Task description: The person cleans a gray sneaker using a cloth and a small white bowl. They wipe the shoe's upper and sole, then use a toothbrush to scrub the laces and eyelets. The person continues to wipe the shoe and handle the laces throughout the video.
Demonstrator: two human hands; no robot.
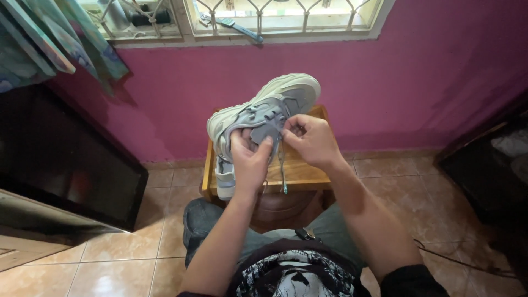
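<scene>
A small wooden bench [300, 171] stands on a floor of glossy tan tiles [132, 258], against a wall painted deep pink [418, 77]. Above it runs a window with a pale metal grille [258, 14], and a dark flat panel [60, 159] leans at the left.

Held up over the bench is a chunky sneaker [264, 110], pale cream with grey panels, its thick rounded sole turned toward the wall. A grey lace [282, 168] hangs down from it, ending in a light tip.

The left hand [250, 159] grips the sneaker's tongue area, its fingers closed around the padded upper. The right hand [312, 140] has its fingers pinched on the lace near the eyelets.
</scene>
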